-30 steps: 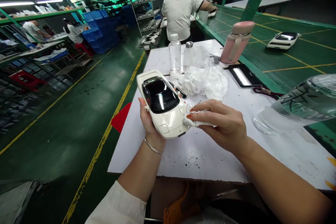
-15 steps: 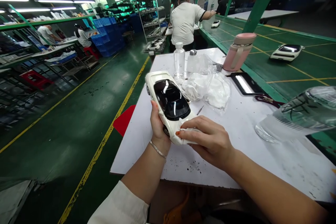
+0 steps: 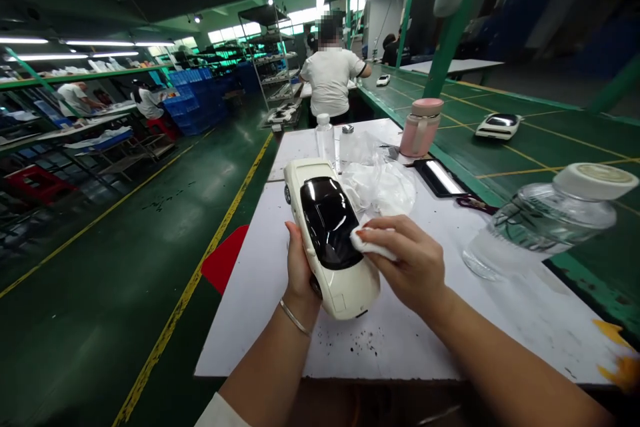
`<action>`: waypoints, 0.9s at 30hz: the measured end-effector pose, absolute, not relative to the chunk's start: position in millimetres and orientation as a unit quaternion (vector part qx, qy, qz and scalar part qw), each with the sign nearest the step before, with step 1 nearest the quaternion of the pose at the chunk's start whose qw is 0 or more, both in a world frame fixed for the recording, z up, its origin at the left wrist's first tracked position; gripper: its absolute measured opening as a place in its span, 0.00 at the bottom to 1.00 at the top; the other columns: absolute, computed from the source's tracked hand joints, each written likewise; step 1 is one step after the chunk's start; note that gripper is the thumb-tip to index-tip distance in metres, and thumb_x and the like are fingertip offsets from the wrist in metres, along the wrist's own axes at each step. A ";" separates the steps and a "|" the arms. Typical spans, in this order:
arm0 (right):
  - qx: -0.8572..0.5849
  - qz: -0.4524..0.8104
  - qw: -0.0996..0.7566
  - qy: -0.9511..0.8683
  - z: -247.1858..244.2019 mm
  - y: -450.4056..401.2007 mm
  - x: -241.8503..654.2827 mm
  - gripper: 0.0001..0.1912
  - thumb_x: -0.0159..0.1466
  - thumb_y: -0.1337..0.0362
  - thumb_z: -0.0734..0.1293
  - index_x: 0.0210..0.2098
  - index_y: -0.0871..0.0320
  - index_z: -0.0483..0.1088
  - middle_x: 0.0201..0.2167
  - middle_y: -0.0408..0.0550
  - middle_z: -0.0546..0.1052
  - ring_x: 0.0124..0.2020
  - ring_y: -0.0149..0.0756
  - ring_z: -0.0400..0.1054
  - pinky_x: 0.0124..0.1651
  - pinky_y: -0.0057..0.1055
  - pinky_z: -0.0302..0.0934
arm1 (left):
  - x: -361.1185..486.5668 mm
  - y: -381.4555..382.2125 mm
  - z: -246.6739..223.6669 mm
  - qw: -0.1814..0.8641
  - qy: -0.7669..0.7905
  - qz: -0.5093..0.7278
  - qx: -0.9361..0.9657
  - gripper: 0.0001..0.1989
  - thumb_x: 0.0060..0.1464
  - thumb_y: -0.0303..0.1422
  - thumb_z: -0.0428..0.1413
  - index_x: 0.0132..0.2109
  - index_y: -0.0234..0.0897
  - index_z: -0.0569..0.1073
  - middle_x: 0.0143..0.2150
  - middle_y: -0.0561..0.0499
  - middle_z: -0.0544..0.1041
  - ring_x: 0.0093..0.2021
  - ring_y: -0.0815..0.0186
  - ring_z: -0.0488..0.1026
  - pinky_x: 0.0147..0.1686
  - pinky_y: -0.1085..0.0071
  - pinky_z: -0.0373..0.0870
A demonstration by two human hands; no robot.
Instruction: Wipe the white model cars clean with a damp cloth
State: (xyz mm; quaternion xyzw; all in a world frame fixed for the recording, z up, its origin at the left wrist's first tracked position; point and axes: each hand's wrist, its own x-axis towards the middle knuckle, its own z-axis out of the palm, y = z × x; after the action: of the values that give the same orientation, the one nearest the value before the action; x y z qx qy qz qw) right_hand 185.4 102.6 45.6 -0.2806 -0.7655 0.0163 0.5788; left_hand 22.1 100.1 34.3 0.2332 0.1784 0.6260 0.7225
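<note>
A white model car (image 3: pixel 350 292) with a glossy black roof and windows is held tilted above the white tabletop (image 3: pixel 250 320). My left hand (image 3: pixel 301 265) grips it from the left side and below, thumb along its flank; the other fingers are hidden under the car. Between the fingers of my right hand (image 3: pixel 413 260) is a folded white cloth (image 3: pixel 373 243), pressed against the right edge of the black windscreen. Behind the car lie a clear plastic bag with white cloths (image 3: pixel 385 190) and a clear bottle (image 3: pixel 325 139).
A large water bottle (image 3: pixel 540 227) stands at the right, near a pink flask (image 3: pixel 421 127) and a black flat case (image 3: pixel 440 177). Another model car (image 3: pixel 499 125) sits on the green conveyor table (image 3: pixel 560 147). A co-worker in a white shirt (image 3: pixel 327 80) is ahead, beside a shelf rack (image 3: pixel 273 57).
My right hand has moved the cloth from the car's front bonnet up to the windscreen's right side, uncovering the bonnet. The whole view has tilted upward.
</note>
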 end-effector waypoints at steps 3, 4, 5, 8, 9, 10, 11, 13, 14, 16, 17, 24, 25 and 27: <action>-0.226 -0.002 0.587 -0.778 50.2 97.8 180.2 0.15 0.62 0.77 0.70 0.45 0.56 0.77 0.41 0.52 0.79 0.40 0.39 0.73 0.40 0.39 0.71 | 24.5 97.1 30.0 0.735 0.184 0.601 0.253 0.35 0.60 0.61 0.48 0.56 0.35 0.77 0.54 0.41 0.79 0.61 0.46 0.71 0.62 0.51 0.65; -0.219 -0.004 0.593 -0.775 51.8 98.3 180.1 0.16 0.62 0.77 0.69 0.46 0.55 0.77 0.41 0.51 0.79 0.40 0.38 0.73 0.40 0.38 0.71 | 24.7 96.1 28.5 0.742 0.181 0.590 0.262 0.35 0.60 0.60 0.49 0.56 0.35 0.77 0.55 0.41 0.79 0.62 0.46 0.70 0.63 0.51 0.64; -0.222 -0.001 0.598 -0.770 53.2 100.0 181.1 0.16 0.62 0.77 0.70 0.46 0.54 0.78 0.42 0.51 0.79 0.40 0.38 0.73 0.40 0.38 0.71 | 24.7 95.0 27.0 0.748 0.176 0.580 0.271 0.35 0.60 0.60 0.50 0.57 0.36 0.77 0.56 0.41 0.79 0.63 0.46 0.69 0.64 0.52 0.63; -0.281 0.024 0.627 -0.727 56.5 109.5 189.3 0.15 0.62 0.74 0.72 0.46 0.52 0.78 0.42 0.49 0.79 0.42 0.37 0.74 0.42 0.36 0.71 | 23.8 91.6 22.1 0.754 0.164 0.561 0.299 0.33 0.59 0.58 0.54 0.58 0.37 0.76 0.59 0.42 0.77 0.66 0.46 0.67 0.67 0.52 0.60; -0.307 0.033 0.638 -0.706 57.5 112.5 192.6 0.13 0.63 0.72 0.72 0.45 0.51 0.79 0.42 0.48 0.79 0.42 0.36 0.74 0.43 0.35 0.71 | 23.6 90.6 20.6 0.761 0.161 0.548 0.309 0.34 0.58 0.58 0.55 0.58 0.36 0.76 0.60 0.42 0.76 0.66 0.46 0.66 0.67 0.52 0.59; -0.331 0.040 0.647 -0.686 58.9 114.5 195.4 0.12 0.63 0.71 0.73 0.44 0.51 0.79 0.42 0.47 0.79 0.42 0.35 0.74 0.43 0.35 0.70 | 23.5 89.7 19.4 0.770 0.156 0.531 0.317 0.34 0.57 0.58 0.56 0.58 0.35 0.77 0.60 0.41 0.76 0.67 0.45 0.65 0.68 0.51 0.58; -0.348 0.042 0.653 -0.671 60.8 115.0 197.4 0.10 0.63 0.70 0.73 0.43 0.51 0.79 0.41 0.47 0.79 0.41 0.34 0.74 0.43 0.34 0.70 | 23.7 88.9 18.6 0.779 0.151 0.516 0.322 0.35 0.56 0.58 0.56 0.57 0.35 0.77 0.60 0.40 0.76 0.67 0.44 0.65 0.68 0.50 0.57; -0.354 0.040 0.652 -0.669 66.7 110.9 197.4 0.09 0.63 0.69 0.73 0.43 0.52 0.80 0.41 0.48 0.79 0.41 0.34 0.74 0.44 0.34 0.70 | 24.5 87.5 18.4 0.791 0.143 0.500 0.322 0.34 0.56 0.58 0.56 0.57 0.36 0.77 0.60 0.40 0.76 0.68 0.44 0.64 0.69 0.50 0.56; -0.339 0.036 0.645 -0.685 70.7 106.9 195.5 0.09 0.63 0.70 0.72 0.43 0.53 0.79 0.42 0.49 0.79 0.42 0.35 0.74 0.44 0.34 0.70 | 24.9 86.9 18.8 0.792 0.140 0.498 0.323 0.33 0.57 0.57 0.57 0.58 0.37 0.77 0.60 0.41 0.76 0.68 0.45 0.63 0.69 0.50 0.55; -0.287 0.016 0.623 -0.728 80.4 98.4 188.8 0.09 0.64 0.71 0.71 0.43 0.56 0.79 0.42 0.51 0.79 0.43 0.37 0.74 0.43 0.35 0.70 | 25.5 85.7 19.8 0.788 0.140 0.501 0.330 0.31 0.57 0.55 0.59 0.59 0.38 0.76 0.61 0.43 0.75 0.69 0.46 0.62 0.70 0.52 0.54; -0.263 0.004 0.613 -0.745 85.4 95.3 185.1 0.09 0.64 0.71 0.71 0.43 0.57 0.79 0.41 0.52 0.79 0.42 0.37 0.74 0.43 0.36 0.70 | 25.5 85.2 19.9 0.785 0.144 0.501 0.335 0.31 0.56 0.54 0.59 0.60 0.39 0.75 0.62 0.44 0.74 0.69 0.47 0.62 0.70 0.53 0.53; -0.282 -0.002 0.631 -0.723 89.7 115.7 186.0 0.07 0.64 0.68 0.71 0.42 0.55 0.80 0.40 0.49 0.79 0.42 0.36 0.74 0.44 0.35 0.70 | 20.4 85.6 13.0 0.787 0.148 0.497 0.334 0.33 0.55 0.57 0.58 0.58 0.37 0.77 0.60 0.41 0.76 0.69 0.46 0.61 0.70 0.50 0.53; -0.298 0.002 0.639 -0.709 85.2 120.5 189.7 0.07 0.64 0.68 0.72 0.42 0.54 0.79 0.40 0.49 0.79 0.42 0.35 0.74 0.44 0.35 0.70 | 19.6 85.9 12.9 0.792 0.147 0.491 0.330 0.33 0.55 0.58 0.58 0.57 0.37 0.77 0.60 0.41 0.76 0.69 0.45 0.61 0.70 0.49 0.53; -0.330 0.008 0.650 -0.684 75.7 126.8 196.3 0.07 0.64 0.67 0.72 0.42 0.52 0.80 0.40 0.47 0.79 0.41 0.35 0.74 0.44 0.35 0.70 | 18.5 86.0 13.8 0.803 0.146 0.478 0.325 0.35 0.53 0.59 0.58 0.56 0.37 0.78 0.60 0.40 0.76 0.68 0.43 0.62 0.69 0.47 0.54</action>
State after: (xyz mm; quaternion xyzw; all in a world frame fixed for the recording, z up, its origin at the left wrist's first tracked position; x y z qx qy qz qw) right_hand 196.3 126.8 75.7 -0.3295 -0.6844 0.0078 0.6503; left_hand 18.5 86.0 13.8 0.3251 0.1456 0.4781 0.8028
